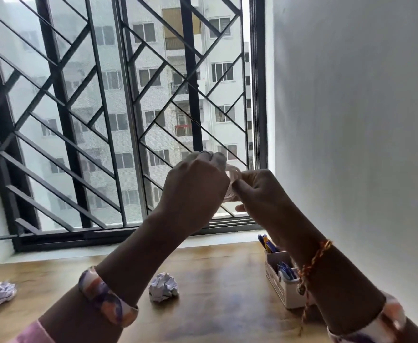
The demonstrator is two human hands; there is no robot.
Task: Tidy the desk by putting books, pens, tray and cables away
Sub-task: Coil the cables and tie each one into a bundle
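Already your left hand [198, 179] and right hand [260, 191] are gripping a coiled white cable [234, 177]; below them, pens [267, 243] are standing in a holder [281, 287], crumpled paper [164, 287] is lying loose.

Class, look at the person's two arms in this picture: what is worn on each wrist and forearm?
The left wrist carries a wide bangle patterned in purple, orange and white, with a pink sleeve edge below it. The right wrist has a thin braided orange-and-red thread with a loose hanging end, and a similar patterned bangle lower down the forearm.
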